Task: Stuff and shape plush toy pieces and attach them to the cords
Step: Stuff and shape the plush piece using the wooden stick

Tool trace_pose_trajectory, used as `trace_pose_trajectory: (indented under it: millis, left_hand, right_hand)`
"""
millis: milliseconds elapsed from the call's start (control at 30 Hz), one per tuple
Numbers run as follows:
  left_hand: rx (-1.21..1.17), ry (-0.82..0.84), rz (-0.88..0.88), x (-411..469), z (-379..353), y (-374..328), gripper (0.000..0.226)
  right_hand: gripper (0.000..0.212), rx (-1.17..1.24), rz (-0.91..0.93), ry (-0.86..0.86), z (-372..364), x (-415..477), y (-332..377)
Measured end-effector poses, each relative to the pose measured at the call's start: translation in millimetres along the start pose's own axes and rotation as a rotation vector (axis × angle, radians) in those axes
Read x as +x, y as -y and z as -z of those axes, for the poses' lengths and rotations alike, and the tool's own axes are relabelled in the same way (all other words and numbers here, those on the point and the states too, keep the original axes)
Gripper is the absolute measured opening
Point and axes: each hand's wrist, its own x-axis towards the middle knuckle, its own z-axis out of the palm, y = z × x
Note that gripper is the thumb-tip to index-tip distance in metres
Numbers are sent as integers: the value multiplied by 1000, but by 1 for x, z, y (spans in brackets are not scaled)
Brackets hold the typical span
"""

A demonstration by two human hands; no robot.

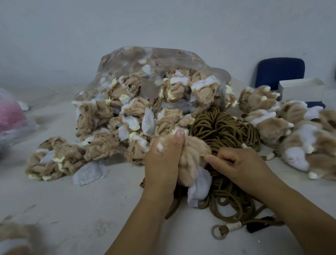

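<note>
Here we have the left hand (163, 160) wrapped around a tan plush piece (190, 156), thumb up on its far side, the white fabric tail of the piece hanging out below towards us. Our right hand (236, 165) sits just to the right of it, fingers curled narrow, thumb and forefinger pinching at the piece's right edge. Both rest over the coil of brown cords (222, 128) on the bench (109, 210). Beyond, on the far side, a clear bag (154, 65) spills unstuffed pieces (101, 114). Finished plush toys (304, 130) lie to the right. A near cord end carries a ring (219, 232).
</note>
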Motion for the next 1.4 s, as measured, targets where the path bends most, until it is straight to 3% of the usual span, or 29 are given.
trace_pose_trajectory:
  millis: [133, 200, 300, 567, 700, 900, 1133, 1233, 1400]
  left_hand:
    - [21, -10, -1, -1, -1, 3, 38]
    - [32, -14, 16, -3, -4, 7, 30]
    - [133, 34, 8, -7, -11, 12, 36]
    - [121, 16, -7, -5, -8, 11, 35]
    - [-32, -77, 48, -2, -2, 5, 51]
    - [-22, -70, -65, -1, -4, 6, 60]
    - [2, 7, 2, -4, -12, 18, 51]
    - [-18, 26, 29, -4, -9, 17, 57]
    - [-108, -88, 75, 4, 4, 12, 41]
  right_hand:
    - [60, 79, -74, 19, -8, -2, 1]
    - [53, 113, -90, 23, -10, -3, 5]
    - [38, 148, -76, 6, -17, -2, 10]
    - [40, 140, -89, 31, -14, -1, 9]
    - [46, 124, -136, 51, -10, -2, 8]
    - [35, 182, -119, 68, -15, -2, 13]
    - [33, 116, -42, 38, -15, -1, 13]
    - [31, 125, -55, 59, -16, -2, 12]
    - [24, 29, -64, 137, -6, 0, 1]
